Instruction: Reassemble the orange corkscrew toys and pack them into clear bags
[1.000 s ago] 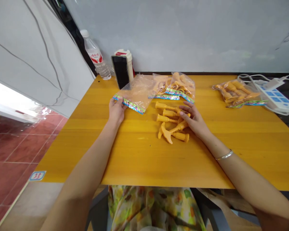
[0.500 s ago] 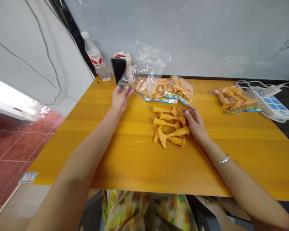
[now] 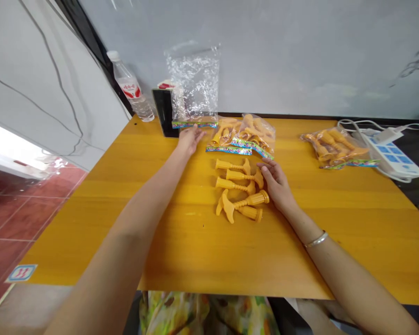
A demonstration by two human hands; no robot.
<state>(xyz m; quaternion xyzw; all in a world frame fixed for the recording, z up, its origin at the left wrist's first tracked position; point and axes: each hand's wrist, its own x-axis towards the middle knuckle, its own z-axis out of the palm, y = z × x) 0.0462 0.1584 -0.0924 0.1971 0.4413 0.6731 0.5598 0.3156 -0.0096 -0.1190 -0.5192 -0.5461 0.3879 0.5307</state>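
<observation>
A clear plastic bag (image 3: 194, 81) with a colourful strip along its lower edge stands upright against the wall behind the table. My left hand (image 3: 190, 140) lies flat and open just below that strip, and I cannot see its fingers pinching anything. My right hand (image 3: 277, 184) rests open on the table, its fingertips touching a loose group of orange plastic toy mallet parts (image 3: 238, 190). These parts have ribbed handles and flared heads. Just behind them lies a bag of the same orange parts (image 3: 240, 135).
A second bag of orange parts (image 3: 335, 148) lies at the right on the wooden table (image 3: 195, 251). Behind stand a phone (image 3: 165, 111) and a water bottle (image 3: 128, 83). A power strip (image 3: 393, 153) with cables sits at the far right.
The clear bag has risen from lying flat on the table to standing upright. My left hand has moved forward and slightly right. The view has tilted a little.
</observation>
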